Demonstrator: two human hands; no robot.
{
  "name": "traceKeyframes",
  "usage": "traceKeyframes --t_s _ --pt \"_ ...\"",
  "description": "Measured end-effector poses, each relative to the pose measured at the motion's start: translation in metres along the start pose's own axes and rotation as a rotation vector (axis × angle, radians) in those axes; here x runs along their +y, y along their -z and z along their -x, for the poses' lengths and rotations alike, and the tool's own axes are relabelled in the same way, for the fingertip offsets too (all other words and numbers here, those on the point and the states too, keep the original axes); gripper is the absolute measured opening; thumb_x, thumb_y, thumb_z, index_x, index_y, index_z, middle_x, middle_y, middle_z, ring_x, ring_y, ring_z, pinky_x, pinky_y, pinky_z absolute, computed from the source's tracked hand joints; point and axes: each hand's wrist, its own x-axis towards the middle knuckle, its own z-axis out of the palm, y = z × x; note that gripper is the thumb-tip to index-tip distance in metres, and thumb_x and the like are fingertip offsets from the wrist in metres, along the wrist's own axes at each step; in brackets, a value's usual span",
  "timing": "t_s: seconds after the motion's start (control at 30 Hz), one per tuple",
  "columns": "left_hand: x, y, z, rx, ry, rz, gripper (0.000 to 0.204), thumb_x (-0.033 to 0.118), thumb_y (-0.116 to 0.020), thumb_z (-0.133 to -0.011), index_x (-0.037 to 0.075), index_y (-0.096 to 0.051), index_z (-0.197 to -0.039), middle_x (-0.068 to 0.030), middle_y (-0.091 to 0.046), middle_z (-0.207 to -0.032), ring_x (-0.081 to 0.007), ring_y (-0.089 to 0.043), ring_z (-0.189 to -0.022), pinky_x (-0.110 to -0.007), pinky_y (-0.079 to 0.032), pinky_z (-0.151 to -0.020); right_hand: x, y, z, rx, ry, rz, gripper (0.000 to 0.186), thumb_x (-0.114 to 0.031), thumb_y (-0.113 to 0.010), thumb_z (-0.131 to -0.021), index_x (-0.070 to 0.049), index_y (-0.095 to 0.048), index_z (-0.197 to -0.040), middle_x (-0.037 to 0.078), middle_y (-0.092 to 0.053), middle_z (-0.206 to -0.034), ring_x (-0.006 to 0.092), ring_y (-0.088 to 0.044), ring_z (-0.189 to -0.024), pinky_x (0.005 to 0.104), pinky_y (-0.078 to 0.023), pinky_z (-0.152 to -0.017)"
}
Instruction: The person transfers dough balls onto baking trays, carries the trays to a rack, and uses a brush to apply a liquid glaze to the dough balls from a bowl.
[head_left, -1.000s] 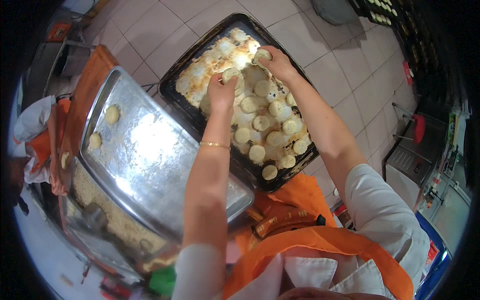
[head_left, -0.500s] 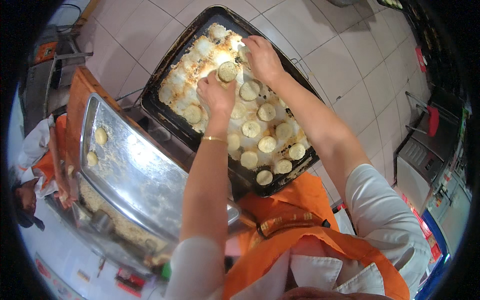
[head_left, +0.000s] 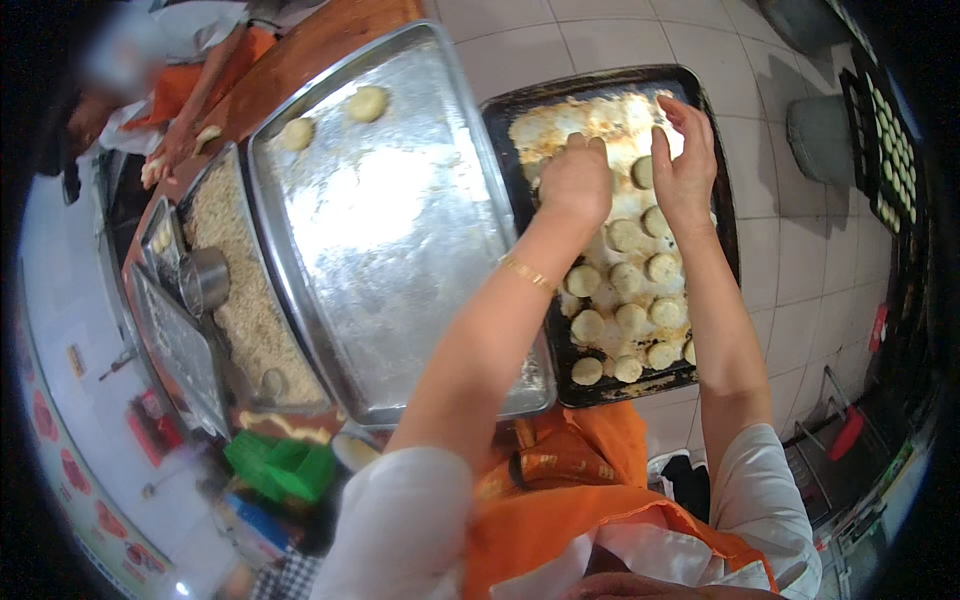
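Note:
Several flat round pale dough pieces [head_left: 665, 313] lie in rows on a dark baking tray [head_left: 708, 300] with a stained, crusted surface. My left hand [head_left: 575, 185] is over the upper left of this tray, fingers curled down; what they hold, if anything, is hidden. My right hand [head_left: 685, 170] is over the upper right, thumb and fingers apart, beside one round piece [head_left: 644, 175]. Left of both hangs a wide shiny metal tray [head_left: 320, 260] carrying two dough balls [head_left: 366, 104], partly behind my left forearm.
A co-worker [head_left: 190, 85] works at a wooden table [head_left: 340, 30] at upper left. Beside me are a crumb-filled tray [head_left: 245, 290], a metal cup [head_left: 205, 280] and a green container [head_left: 280, 465]. Right are a grey bucket [head_left: 815, 140] and trays of small pieces [head_left: 890, 160].
The view has turned, shifting both trays rightward and upright. The dough pieces seen in my hands earlier are no longer visible in them; my right hand's fingers have spread.

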Motion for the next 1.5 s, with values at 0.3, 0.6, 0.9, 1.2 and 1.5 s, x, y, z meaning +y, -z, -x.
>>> traceKeyframes --t_s 0.3,0.6,0.9,1.2,1.5 --pt "-0.296 0.156 0.036 0.594 0.233 -0.160 0.056 0.020 -0.068 -0.080 0.014 -0.049 -0.133 -0.0270 -0.043 -0.127 -0.0420 -0.041 -0.121 -0.047 -0.033 -0.103 -0.168 -0.210 -0.041 -0.376 0.358 -0.038 0.042 -0.004 -0.061 -0.081 -0.015 -0.057 -0.121 0.015 -0.051 -0.128 0.0338 -0.046 -0.119 0.0416 -0.040 -0.100" --pt "-0.377 0.155 0.013 0.575 0.102 -0.059 0.042 0.013 -0.070 -0.077 0.014 -0.056 -0.117 -0.0216 -0.052 -0.107 -0.0394 -0.051 -0.100 -0.045 -0.044 -0.089 -0.184 -0.297 -0.043 -0.589 0.453 0.398 0.044 -0.001 -0.058 -0.078 -0.014 -0.059 -0.120 0.014 -0.052 -0.127 0.0318 -0.046 -0.120 0.0406 -0.039 -0.101" --pt "-0.326 0.127 0.102 0.501 0.076 -0.023 0.041 0.013 -0.064 -0.085 0.004 -0.051 -0.123 -0.0182 -0.054 -0.107 -0.0326 -0.053 -0.098 -0.043 -0.045 -0.084 -0.197 -0.272 0.016 -0.480 0.324 0.108 0.038 -0.005 -0.058 -0.078 -0.014 -0.061 -0.114 0.013 -0.055 -0.117 0.0315 -0.051 -0.107 0.0401 -0.043 -0.092" --pt "-0.145 0.115 0.063 0.040 -0.037 1.605 0.038 0.004 -0.051 -0.092 -0.004 -0.040 -0.127 -0.0164 -0.055 -0.114 -0.0258 -0.059 -0.105 -0.037 -0.047 -0.093 -0.107 -0.123 -0.008 -0.252 -0.493 -1.391 0.044 -0.010 -0.054 -0.092 -0.001 -0.038 -0.132 0.014 -0.053 -0.117 0.0236 -0.056 -0.109 0.0366 -0.047 -0.095" --pt "-0.067 -0.027 -0.089 -0.033 0.485 0.757 0.027 0.002 -0.067 -0.083 -0.001 -0.053 -0.106 -0.0061 -0.057 -0.084 -0.0131 -0.051 -0.064 -0.030 -0.043 -0.055 0.081 -0.061 0.009 -0.277 -0.758 -0.281 0.043 -0.022 -0.060 -0.085 -0.003 -0.049 -0.122 0.018 -0.060 -0.109 0.0280 -0.059 -0.101 0.0362 -0.047 -0.087"
